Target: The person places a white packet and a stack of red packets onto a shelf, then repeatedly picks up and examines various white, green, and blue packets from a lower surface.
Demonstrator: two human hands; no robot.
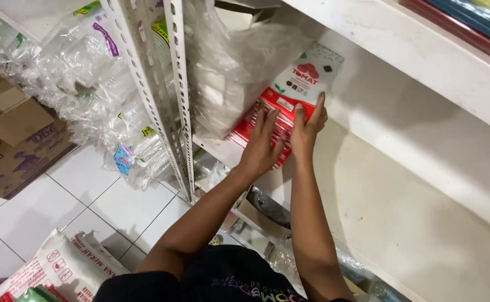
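White shelf, store aisle. Left hand and right hand, fingers flat, press the red-and-white packet stack; neither grip closed. Stack tilts up-right, leaning against clear plastic bags behind.

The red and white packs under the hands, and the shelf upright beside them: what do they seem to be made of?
Red and white packs: apparently thin glossy plastic film, going by the sheen and soft edges. Shelf upright: looks like white-painted metal angle, with regular rows of punched holes. Both the left hand and right hand press flat on the stack.
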